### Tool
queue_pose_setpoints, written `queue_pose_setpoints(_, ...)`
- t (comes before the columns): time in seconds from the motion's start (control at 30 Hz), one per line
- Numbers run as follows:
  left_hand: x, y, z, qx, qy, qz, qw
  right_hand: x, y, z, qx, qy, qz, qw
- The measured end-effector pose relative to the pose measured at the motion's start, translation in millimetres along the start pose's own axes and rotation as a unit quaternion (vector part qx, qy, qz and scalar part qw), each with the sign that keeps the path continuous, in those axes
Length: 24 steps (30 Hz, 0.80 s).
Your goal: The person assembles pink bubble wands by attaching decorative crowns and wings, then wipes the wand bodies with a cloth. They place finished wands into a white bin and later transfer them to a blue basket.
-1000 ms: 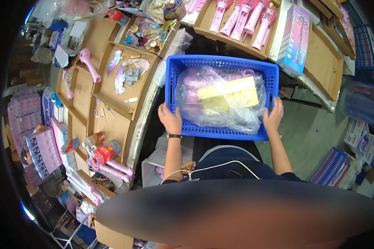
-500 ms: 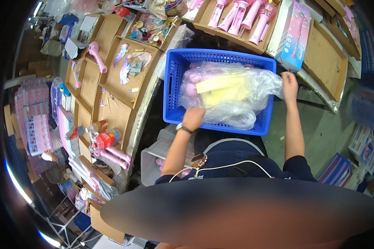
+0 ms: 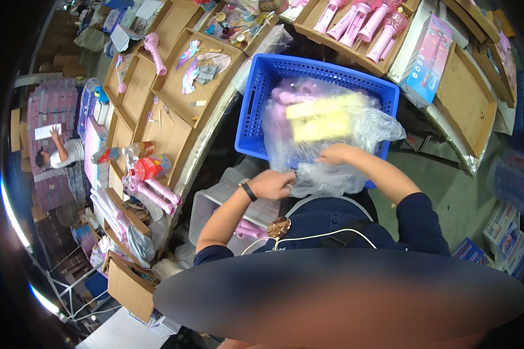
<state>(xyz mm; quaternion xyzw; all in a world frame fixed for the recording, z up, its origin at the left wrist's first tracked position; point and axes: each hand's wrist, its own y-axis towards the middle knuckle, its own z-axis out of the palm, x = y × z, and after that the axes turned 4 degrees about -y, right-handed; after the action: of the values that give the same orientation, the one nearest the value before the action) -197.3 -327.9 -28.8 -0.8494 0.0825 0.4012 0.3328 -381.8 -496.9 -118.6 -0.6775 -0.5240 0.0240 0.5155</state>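
Observation:
A large clear plastic bag (image 3: 384,123) lies in the blue perforated basket (image 3: 247,131) in front of me. Pink rounded parts (image 3: 282,96) show through its left side, and yellow flat pieces (image 3: 326,119) lie over its middle. At the basket's near edge my left hand (image 3: 272,185), wearing a dark wristband, is closed on the gathered plastic. My right hand (image 3: 339,155) reaches across to the bag's near part, its fingers bent and pinching the film. The fingertips of both hands are partly hidden by the crumpled plastic.
Left, a bench holds cardboard trays (image 3: 174,125), pink wands (image 3: 154,52) and bottles (image 3: 151,167). A grey bin (image 3: 204,215) with pink parts stands below. Ahead, a tray holds pink wands (image 3: 355,23) beside a printed box (image 3: 428,61). A person (image 3: 64,152) is at far left.
My right hand has moved left from the bag's far right end to its near side. My left hand has come down slightly, drawing plastic over the basket's near edge.

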Motion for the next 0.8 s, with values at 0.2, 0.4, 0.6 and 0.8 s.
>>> queue_pose_setpoints(0.2, 33.6, -44.9, 17.6, -0.035, 0.208, -0.094, 0.973, -15.4, -88.6, 27.4, -0.172, -0.077, 0.155, 0.970)
queue_pose_setpoints(0.4, 41.0, -62.6, 40.1, 0.012, 0.338, -0.270, 0.902, -28.2, -96.6, -19.4, -0.539, -0.145, 0.257, 0.789)
queue_pose_setpoints(0.6, -41.3, -25.1, 18.2, -0.406, 0.018, 0.037, 0.913, -20.1, -66.1, -47.7, -0.440, 0.182, 0.176, 0.862)
queue_pose_setpoints(0.8, -66.8, 73.9, 28.9, -0.211, 0.101, 0.068, 0.970, 58.6, -49.6, -104.9, -0.525, 0.522, -0.313, 0.596)
